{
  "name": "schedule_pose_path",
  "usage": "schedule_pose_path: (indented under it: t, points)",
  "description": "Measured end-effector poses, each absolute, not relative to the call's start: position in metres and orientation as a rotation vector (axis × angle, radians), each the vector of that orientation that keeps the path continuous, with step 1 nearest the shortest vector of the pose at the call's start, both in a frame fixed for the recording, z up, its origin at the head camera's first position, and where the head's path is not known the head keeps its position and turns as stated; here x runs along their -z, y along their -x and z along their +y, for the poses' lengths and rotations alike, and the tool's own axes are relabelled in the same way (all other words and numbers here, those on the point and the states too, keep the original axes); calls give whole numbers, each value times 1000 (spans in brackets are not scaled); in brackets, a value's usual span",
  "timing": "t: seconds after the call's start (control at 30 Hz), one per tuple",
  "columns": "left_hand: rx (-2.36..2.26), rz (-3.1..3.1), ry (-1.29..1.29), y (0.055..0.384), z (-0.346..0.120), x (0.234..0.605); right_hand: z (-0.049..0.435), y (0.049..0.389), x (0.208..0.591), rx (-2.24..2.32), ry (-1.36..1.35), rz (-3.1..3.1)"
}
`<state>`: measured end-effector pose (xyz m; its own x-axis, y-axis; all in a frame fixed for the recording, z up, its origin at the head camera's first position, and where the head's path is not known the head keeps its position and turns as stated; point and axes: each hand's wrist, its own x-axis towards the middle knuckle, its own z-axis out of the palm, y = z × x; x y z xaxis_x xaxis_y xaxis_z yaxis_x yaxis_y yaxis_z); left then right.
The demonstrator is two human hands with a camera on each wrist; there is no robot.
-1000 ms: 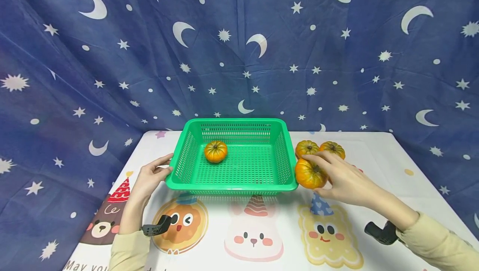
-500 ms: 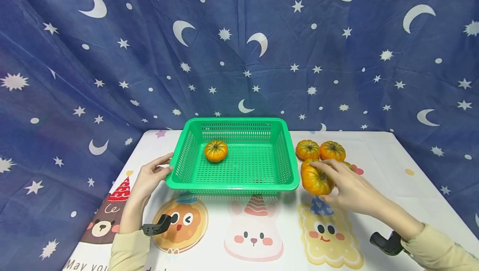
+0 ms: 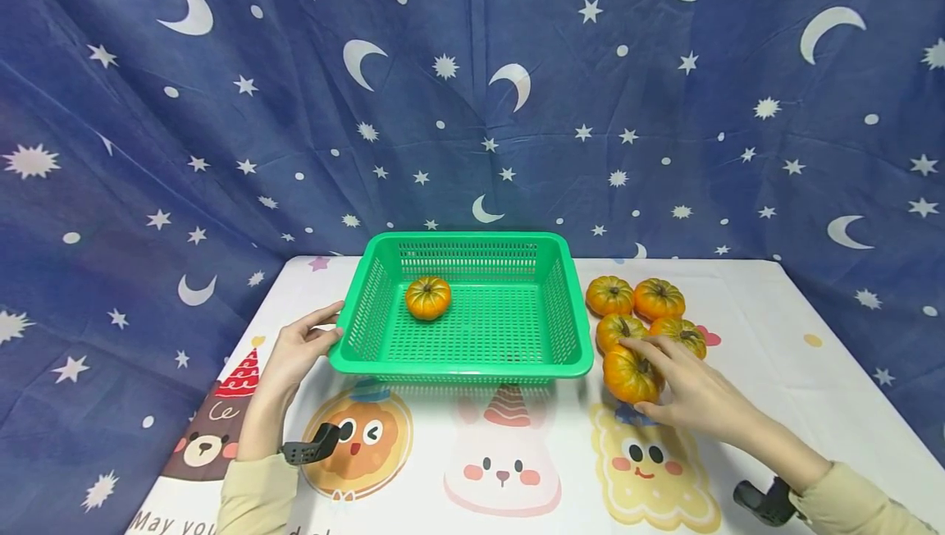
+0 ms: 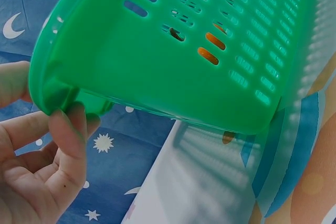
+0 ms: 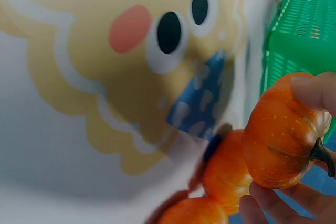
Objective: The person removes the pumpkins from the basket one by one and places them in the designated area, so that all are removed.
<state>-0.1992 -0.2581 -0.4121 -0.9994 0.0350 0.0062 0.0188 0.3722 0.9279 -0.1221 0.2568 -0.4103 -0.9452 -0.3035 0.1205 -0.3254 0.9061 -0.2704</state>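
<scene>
On the left, my left hand [image 3: 295, 354] pinches the rim of a green slotted plastic basket [image 3: 461, 371]; the left wrist view shows the thumb and fingers at the basket's corner. Inside the basket sits one small orange pumpkin [image 3: 428, 298]. My right hand [image 3: 690, 394] holds another small pumpkin [image 3: 632, 377] by its sides, just right of the basket's front corner. In the right wrist view the held pumpkin [image 5: 281, 135] shows its dark green stem, thumb on one side and fingers on the other. Right behind it lies a further pumpkin [image 3: 617, 328], partly covered.
More pumpkins cluster right of the basket: one at the back left [image 3: 609, 295], a back right pumpkin [image 3: 659, 299] and a pumpkin [image 3: 681, 333] behind my right hand. A white tablecloth [image 3: 782, 387] with cartoon prints covers the table. Behind hangs a blue star-and-moon curtain [image 3: 472, 108].
My right hand has moved the held pumpkin away from the basket's right edge, toward the front and slightly right, uncovering pumpkins behind it. The left hand and basket have stayed put.
</scene>
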Motion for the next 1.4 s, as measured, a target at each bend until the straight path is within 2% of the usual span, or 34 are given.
schedule_pose_path:
  t: [0.4,1.4]
  points:
    - [-1762,2580,-49,199,-258,413,260,122,429,-462,-456,-3010]
    - [-1739,2584,-41,199,-259,412,268,116,441,-495,-374,-3060]
